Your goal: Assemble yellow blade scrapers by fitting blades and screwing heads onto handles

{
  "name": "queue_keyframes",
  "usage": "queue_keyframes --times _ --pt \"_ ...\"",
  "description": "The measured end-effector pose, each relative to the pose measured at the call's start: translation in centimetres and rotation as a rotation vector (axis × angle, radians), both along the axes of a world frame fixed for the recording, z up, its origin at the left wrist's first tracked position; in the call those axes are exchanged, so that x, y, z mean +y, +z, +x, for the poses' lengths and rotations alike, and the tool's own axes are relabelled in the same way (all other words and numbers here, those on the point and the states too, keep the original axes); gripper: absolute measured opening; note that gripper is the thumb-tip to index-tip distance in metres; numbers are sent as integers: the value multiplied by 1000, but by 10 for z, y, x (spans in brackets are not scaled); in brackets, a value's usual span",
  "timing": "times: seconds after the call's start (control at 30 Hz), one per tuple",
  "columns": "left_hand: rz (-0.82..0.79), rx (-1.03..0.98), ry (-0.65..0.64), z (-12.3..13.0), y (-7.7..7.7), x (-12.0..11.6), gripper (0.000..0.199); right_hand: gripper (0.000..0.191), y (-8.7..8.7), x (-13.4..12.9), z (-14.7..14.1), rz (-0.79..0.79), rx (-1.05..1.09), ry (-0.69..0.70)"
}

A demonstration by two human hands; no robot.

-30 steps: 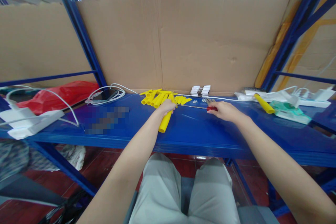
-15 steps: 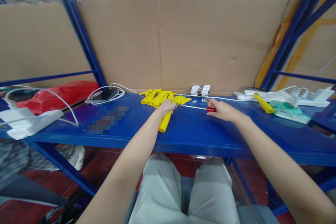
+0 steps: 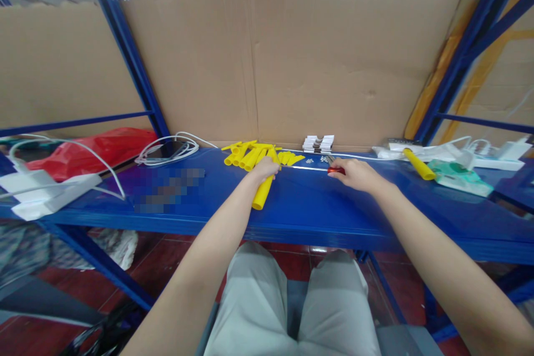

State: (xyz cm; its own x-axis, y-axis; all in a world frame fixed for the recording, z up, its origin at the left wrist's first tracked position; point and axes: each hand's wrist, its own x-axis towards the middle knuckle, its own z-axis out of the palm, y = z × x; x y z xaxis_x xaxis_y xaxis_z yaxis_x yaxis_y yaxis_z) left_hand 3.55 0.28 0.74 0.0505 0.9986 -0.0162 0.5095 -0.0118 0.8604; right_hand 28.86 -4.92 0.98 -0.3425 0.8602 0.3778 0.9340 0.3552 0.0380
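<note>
My left hand is closed around a yellow tube that slants toward the front edge of the blue table. In my right hand is a screwdriver with a red handle. Its thin metal shaft points left, and the tip is by the tube at my left hand. Several yellow tubes lie behind my left hand, beside small yellow pieces. Tiny light parts and a stack of white pieces are behind the screwdriver.
A coiled white cable, a red bag and a white power adapter are on the left. On the right lie another yellow tube and a green packet. Cardboard stands along the back.
My right hand has shifted very slightly, and its fingers now cover the red handle differently. My left hand and the yellow tube look the same.
</note>
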Motion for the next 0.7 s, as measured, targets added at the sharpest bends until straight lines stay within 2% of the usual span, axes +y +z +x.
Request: queue_keyframes --times 0.13,0.33,0.47,0.7 --pt "-10 50 47 3 5 -6 13 20 -3 4 2 7 40 24" --pt "3 86 24 4 8 -11 16 8 -4 4 4 71 -6 2" --pt "5 69 11 3 6 -10 16 10 -2 2 2 62 -34 -52" --pt "-23 6 30 4 6 -10 15 13 -3 2 3 50 -63 -55"
